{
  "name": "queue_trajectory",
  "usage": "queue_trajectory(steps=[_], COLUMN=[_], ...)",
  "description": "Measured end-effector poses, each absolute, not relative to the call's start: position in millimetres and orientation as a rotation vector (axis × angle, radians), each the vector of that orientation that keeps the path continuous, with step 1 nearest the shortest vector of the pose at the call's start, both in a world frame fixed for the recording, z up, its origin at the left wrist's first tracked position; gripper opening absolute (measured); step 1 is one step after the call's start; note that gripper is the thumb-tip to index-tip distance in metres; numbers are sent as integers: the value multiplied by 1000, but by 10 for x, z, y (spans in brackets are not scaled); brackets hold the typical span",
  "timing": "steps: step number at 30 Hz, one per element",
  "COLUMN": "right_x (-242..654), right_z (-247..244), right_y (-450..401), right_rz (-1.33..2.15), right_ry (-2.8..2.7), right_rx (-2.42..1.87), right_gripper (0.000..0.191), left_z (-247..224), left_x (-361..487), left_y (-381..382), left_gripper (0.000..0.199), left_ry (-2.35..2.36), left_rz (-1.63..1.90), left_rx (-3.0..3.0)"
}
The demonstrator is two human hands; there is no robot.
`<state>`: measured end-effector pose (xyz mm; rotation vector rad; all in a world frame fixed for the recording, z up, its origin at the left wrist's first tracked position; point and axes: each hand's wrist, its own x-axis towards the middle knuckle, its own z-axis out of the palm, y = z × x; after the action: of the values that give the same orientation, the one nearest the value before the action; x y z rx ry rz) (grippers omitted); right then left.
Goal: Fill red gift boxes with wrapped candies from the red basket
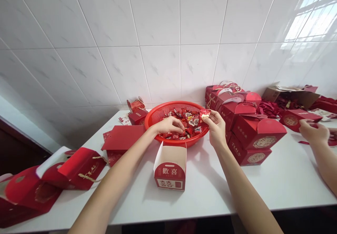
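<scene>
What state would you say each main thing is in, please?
Round red plastic basket, holding red wrapped candies
Red cardboard box in front, upright, open
Stacked red cardboard boxes at right, apparently closed
Brown cardboard carton, open
Right hand, pinching one red wrapped candy
Left hand, in the basket, grip unclear

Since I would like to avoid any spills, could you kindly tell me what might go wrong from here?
The right hand pinches a red packet by its edge, so it could slip. The open box stands between the forearms, close to the basket, so an arm might nudge it. The stacked red boxes beside the right forearm could topple if bumped.
</scene>
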<state>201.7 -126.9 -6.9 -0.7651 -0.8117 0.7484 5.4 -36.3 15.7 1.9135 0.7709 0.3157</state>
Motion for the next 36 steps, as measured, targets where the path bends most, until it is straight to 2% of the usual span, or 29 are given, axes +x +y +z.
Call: queue_trajectory(steps=[5, 17, 24, 29, 33, 36], right_x=[2011, 1943, 1890, 1907, 1938, 1949], right_z=[-85, -111, -93, -104, -106, -89], right_y=[-1266, -1288, -1321, -1310, -1286, -1288], right_rz=[746, 777, 849, 839, 800, 797], right_ry=[-836, -1010, -1116, -1085, -1002, -954], right_rx=[-760, -819, -816, -799, -804, -802], right_gripper=[30, 36, 33, 31, 28, 28], left_z=[207, 215, 175, 148, 122, 85], left_x=[46, 103, 121, 109, 76, 42], left_y=[-381, -415, -383, -348, -290, -258], left_gripper=[28, 45, 53, 68, 55, 44], left_ry=[681, 602, 531, 545, 748, 1003], left_rz=[581, 584, 713, 693, 559, 203], left_rx=[1648, 1541, 1617, 1600, 1828, 2191])
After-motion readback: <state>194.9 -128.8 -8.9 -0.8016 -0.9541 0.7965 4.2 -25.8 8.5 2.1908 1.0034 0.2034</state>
